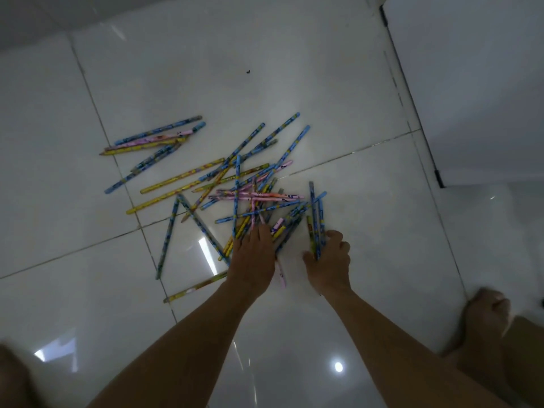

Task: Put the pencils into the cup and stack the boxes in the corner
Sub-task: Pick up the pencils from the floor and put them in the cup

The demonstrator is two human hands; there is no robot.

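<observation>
Many slim printed pencils (182, 176), glossy white tiles (376, 225), right hand (331, 262) gripping several

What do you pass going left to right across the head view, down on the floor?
Separate bunch of pencils → left hand → right hand holding a few pencils → bare foot.

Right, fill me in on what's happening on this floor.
A person is gathering colourful patterned pencils scattered over a glossy white tiled floor. The right hand grips a small bundle of blue and yellow pencils, its fingers curled round them. The left hand rests flat on the main tangled pile. A smaller group lies apart, farther left. No cup or boxes are in view.
</observation>
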